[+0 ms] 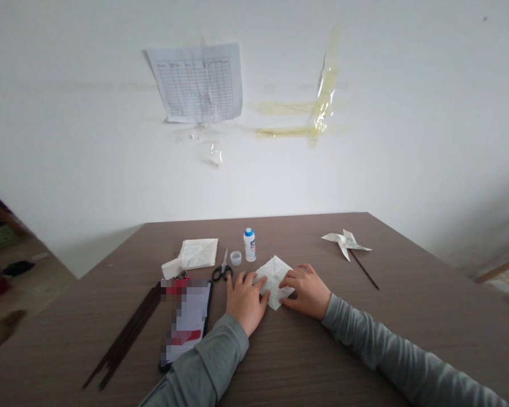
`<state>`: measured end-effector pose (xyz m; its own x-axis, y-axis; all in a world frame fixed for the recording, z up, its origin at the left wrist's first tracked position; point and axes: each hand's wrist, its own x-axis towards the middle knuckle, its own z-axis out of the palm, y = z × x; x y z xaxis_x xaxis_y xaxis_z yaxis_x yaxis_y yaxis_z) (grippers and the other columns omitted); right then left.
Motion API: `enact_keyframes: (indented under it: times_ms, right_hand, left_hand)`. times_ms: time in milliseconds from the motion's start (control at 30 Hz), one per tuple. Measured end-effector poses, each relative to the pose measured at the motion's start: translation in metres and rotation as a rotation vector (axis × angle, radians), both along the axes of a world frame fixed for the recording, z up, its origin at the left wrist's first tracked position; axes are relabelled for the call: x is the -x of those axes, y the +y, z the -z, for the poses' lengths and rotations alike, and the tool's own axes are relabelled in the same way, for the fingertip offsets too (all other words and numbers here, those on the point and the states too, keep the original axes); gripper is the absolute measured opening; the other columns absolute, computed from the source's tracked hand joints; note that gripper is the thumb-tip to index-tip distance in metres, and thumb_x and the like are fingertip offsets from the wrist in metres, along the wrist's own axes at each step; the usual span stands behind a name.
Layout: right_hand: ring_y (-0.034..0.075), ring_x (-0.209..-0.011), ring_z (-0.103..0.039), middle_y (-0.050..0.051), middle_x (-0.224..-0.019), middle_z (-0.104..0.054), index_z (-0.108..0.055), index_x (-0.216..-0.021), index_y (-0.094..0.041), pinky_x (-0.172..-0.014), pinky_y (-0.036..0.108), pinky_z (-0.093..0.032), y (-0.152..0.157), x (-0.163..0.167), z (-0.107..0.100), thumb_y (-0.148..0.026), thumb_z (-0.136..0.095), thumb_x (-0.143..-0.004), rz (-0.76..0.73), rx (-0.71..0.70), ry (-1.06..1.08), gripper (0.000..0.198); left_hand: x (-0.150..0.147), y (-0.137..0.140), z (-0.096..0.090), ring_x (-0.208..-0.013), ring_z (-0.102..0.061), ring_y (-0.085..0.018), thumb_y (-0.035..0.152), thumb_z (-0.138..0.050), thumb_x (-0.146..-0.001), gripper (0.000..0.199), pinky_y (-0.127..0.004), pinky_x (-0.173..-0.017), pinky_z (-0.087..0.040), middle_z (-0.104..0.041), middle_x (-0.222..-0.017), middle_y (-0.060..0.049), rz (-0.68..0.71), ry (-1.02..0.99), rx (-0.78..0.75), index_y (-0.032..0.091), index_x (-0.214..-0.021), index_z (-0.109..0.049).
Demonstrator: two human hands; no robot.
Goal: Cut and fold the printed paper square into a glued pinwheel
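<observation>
The grey fabric left sleeve (pixel 199 362) lies nearest, leading to the left hand (pixel 246 302), its grip spread, thumb and fingers apart over the left side of a small square of white printed paper (pixel 275 282), while the right hand (pixel 309 289) touches the right side, fingers bent, thumb apart. The square sits between both grips on the brown wood-grain table (pixel 280 367), its diagonal running away from the person, neither hand clearly nearer. Just beyond stands a blue-capped white plastic bottle (pixel 250 247).

Brown table (pixel 297 364) with things on it
A paper pinwheel (pixel 344 240) is set near the far right corner, dark sticks (pixel 129 336) toward the left edge, a paper square (pixel 275 270) between them.
</observation>
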<state>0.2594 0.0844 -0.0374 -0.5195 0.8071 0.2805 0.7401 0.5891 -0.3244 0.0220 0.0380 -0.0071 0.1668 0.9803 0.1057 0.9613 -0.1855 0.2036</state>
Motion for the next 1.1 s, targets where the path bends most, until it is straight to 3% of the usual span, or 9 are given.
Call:
enact_keyframes:
  times_ms: [167, 533, 767, 1100]
  right_hand:
    - [0.041, -0.128, -0.096, 0.01, -0.128, -0.101, -0.101, -0.123, -0.034, -0.143, 0.067, -0.06, 0.0, 0.0, 0.002, -0.036, -0.104, -0.103, 0.026, -0.007, -0.065, 0.02]
    - [0.037, -0.124, -0.095, 0.009, -0.124, -0.1, -0.101, -0.124, -0.037, -0.141, 0.064, -0.06, 0.002, -0.005, 0.009, -0.034, -0.091, -0.111, 0.017, -0.005, -0.006, 0.017]
    - [0.046, -0.132, -0.092, 0.015, -0.133, -0.098, -0.102, -0.131, -0.032, -0.141, 0.074, -0.058, -0.001, -0.001, 0.007, -0.049, -0.108, -0.098, 0.026, -0.004, -0.043, 0.037]
    - [0.04, -0.126, -0.094, 0.011, -0.128, -0.1, -0.1, -0.126, -0.036, -0.149, 0.073, -0.052, -0.002, -0.002, 0.005, -0.033, -0.087, -0.11, 0.023, -0.011, -0.007, 0.02]
  left_hand:
    - [0.002, 0.001, 0.009, -0.171, -0.072, -0.048, 0.026, -0.078, -0.122, 0.045, -0.087, -0.154, -0.044, -0.088, -0.172, -0.014, 0.009, -0.021, -0.048, 0.035, -0.163, -0.094]
    - [0.003, 0.002, 0.005, -0.173, -0.071, -0.048, 0.026, -0.082, -0.12, 0.046, -0.086, -0.156, -0.042, -0.088, -0.174, -0.014, 0.001, -0.035, -0.022, 0.034, -0.164, -0.094]
    - [0.002, 0.001, -0.003, -0.177, -0.068, -0.048, 0.027, -0.081, -0.122, 0.049, -0.084, -0.157, -0.041, -0.086, -0.178, -0.014, 0.001, -0.018, 0.023, 0.033, -0.169, -0.092]
    - [0.003, 0.003, 0.003, -0.173, -0.073, -0.049, 0.025, -0.085, -0.119, 0.047, -0.085, -0.156, -0.043, -0.089, -0.172, -0.015, 0.001, -0.032, -0.024, 0.035, -0.164, -0.095]
